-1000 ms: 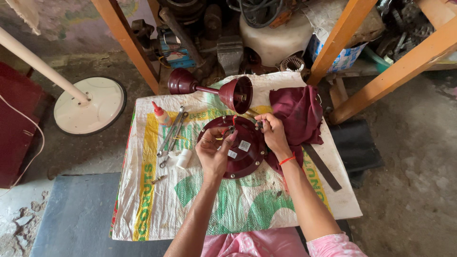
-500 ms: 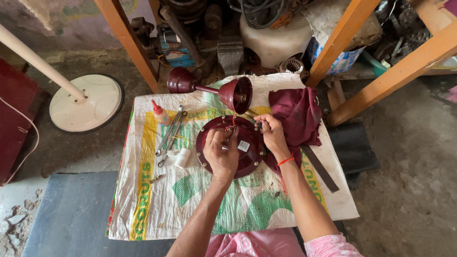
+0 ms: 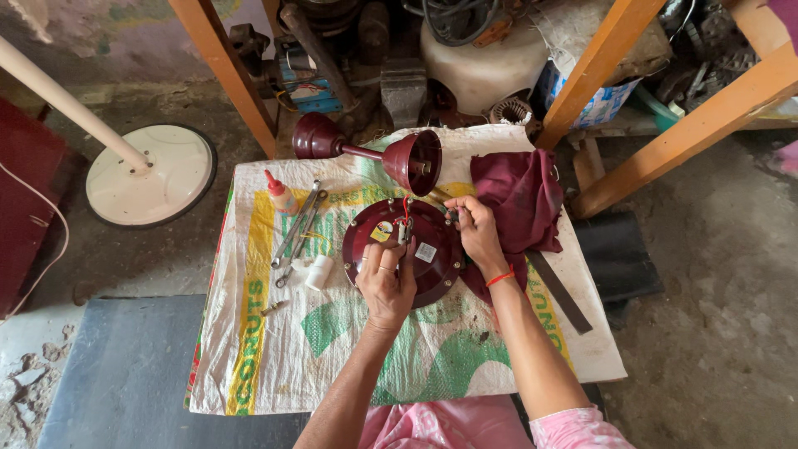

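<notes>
A round maroon fan motor housing point(image 3: 370, 249) lies flat on a printed woven sack point(image 3: 274, 357). My left hand point(image 3: 384, 285) rests on its near rim, fingers reaching toward the red wire and small white part point(image 3: 402, 226) at its centre. My right hand point(image 3: 475, 231), with a red thread at the wrist, pinches something small at the housing's far right edge; what it is stays hidden by the fingers. A maroon down rod with two cup covers point(image 3: 366, 151) lies just beyond. A maroon cloth point(image 3: 519, 195) sits to the right.
Spanners point(image 3: 295, 229), a small red-capped bottle point(image 3: 281, 194), a white cylinder point(image 3: 318, 272) and a screw point(image 3: 273, 308) lie at the left of the sack. A dark flat bar point(image 3: 559, 291) lies at right. A white stand base point(image 3: 150, 173), orange wooden legs point(image 3: 229, 75) and clutter surround it.
My left hand has slid back from the housing's middle to its near rim. The right hand stays at the far right edge. The view has barely shifted.
</notes>
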